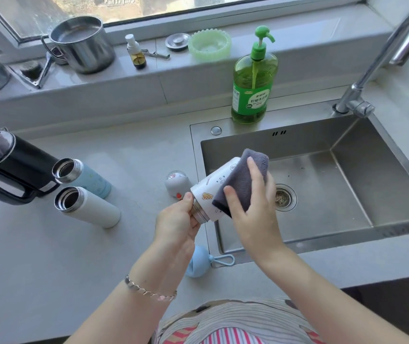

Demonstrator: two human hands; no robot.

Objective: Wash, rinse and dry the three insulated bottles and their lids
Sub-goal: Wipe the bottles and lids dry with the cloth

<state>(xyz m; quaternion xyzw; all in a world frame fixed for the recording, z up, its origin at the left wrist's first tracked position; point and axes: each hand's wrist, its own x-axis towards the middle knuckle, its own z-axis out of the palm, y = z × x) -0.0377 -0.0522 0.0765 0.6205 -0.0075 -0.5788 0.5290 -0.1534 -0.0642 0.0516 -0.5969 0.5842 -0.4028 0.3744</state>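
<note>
Far left I logged a black jug on the counter, with two lidless bottles standing just beside it: light-blue bottle behind, plain white bottle in front. A grey lid lay near the sink rim. A blue lid lay nearer me, partly hidden by my left hand. That hand gripped the steel neck of the patterned bottle, which was tilted with its base away, over the sink's left edge. My right hand curled round a grey cloth, pressing it onto the bottle's body.
</note>
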